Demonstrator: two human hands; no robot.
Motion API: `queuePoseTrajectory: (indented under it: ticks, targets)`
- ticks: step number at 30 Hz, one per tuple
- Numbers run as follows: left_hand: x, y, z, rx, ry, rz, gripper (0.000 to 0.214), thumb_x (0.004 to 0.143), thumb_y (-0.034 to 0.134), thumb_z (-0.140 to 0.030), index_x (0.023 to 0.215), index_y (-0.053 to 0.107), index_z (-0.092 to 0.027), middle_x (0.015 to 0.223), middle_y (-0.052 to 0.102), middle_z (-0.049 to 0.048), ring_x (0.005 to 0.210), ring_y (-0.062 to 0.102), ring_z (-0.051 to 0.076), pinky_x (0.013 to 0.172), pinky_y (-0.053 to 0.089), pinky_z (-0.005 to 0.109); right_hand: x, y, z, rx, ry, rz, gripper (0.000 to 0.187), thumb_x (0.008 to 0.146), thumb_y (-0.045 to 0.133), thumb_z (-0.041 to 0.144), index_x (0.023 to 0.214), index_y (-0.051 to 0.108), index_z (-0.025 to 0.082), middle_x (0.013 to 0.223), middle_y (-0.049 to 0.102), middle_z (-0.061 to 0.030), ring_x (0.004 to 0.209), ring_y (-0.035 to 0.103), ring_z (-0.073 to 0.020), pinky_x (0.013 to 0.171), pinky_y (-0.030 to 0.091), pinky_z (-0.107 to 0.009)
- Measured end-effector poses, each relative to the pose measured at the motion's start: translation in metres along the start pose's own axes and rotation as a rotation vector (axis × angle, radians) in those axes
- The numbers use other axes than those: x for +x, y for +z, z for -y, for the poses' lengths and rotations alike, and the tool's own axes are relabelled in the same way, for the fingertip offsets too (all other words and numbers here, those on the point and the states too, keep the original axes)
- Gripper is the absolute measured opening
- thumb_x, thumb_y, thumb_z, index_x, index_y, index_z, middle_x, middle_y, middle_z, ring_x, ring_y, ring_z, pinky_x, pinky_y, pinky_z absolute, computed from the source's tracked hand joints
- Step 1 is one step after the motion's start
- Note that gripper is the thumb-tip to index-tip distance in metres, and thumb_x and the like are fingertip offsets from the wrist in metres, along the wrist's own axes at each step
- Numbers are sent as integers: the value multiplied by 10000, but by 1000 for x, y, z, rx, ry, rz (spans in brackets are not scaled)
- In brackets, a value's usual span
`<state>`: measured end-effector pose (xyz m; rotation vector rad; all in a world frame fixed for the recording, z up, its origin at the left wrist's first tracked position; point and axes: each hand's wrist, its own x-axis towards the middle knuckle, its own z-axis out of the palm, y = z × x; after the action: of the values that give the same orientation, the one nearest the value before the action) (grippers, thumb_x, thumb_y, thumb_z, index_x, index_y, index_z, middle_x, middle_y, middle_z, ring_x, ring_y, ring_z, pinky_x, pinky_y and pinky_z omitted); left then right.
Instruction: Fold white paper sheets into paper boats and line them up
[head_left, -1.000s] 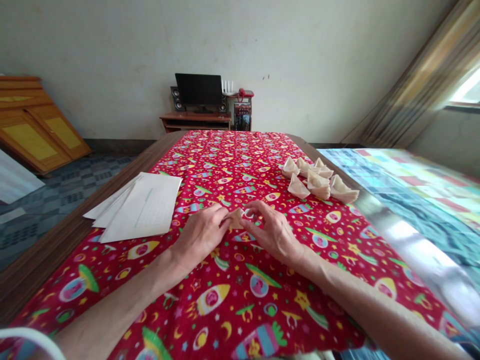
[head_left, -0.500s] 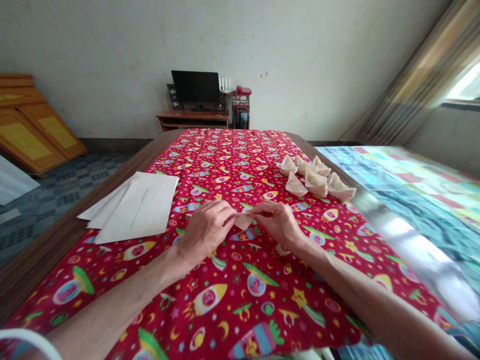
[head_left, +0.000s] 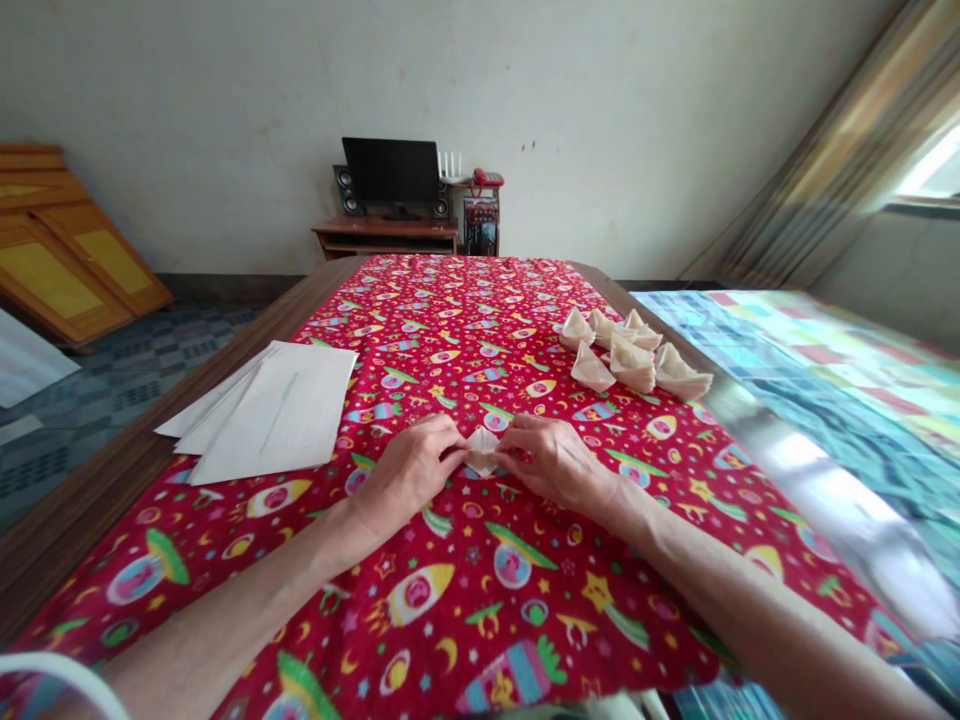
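A small folded piece of white paper [head_left: 482, 452] is held between my two hands, just above or on the red patterned cloth. My left hand [head_left: 420, 460] pinches its left corner between thumb and fingers. At its right corner my right hand [head_left: 551, 458] has a like pinch. The paper looks diamond-shaped, with a peak at the top and a fold across its middle. Farther off to the right stand stacks of folded paper boats [head_left: 631, 362], nested in one another. Left of my hands lies a fanned pile of white paper sheets [head_left: 281, 415].
The red cloth [head_left: 420, 660] with rockets and stars covers a dark wooden table [head_left: 97, 500]. A bed [head_left: 817, 400] with a blue sheet adjoins on the right. Against the far wall are a monitor [head_left: 391, 175] and a desk [head_left: 386, 232]; a wooden cabinet [head_left: 75, 240] stands left.
My hands have moved slightly down and toward me. The paper between them has changed from a flat top edge to a diamond with a raised point.
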<state>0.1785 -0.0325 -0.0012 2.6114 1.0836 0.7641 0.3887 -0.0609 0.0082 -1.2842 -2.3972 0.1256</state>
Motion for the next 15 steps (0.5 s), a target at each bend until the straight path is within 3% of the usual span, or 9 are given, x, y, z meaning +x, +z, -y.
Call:
queuePoseTrajectory:
  ticks: [8,15]
  targets:
    - [2,4,7,-165,-131,-28,81,789,652,-133,716,679,-157,727,621,5,684,587,125,667,443,232,1,10,-1,42,103,-27,182,903,496,270,789,608,184,714,603,8,600,494,-85,562,286,-209]
    - [3,2,4,-37,-161,-6,131,814,628,-204,694,657,-159,703,547,-2,644,544,118,618,391,239,1,19,2,-188,172,-23,267,941,416,375,849,588,192,809,634,-34,692,539,-118,606,279,-252]
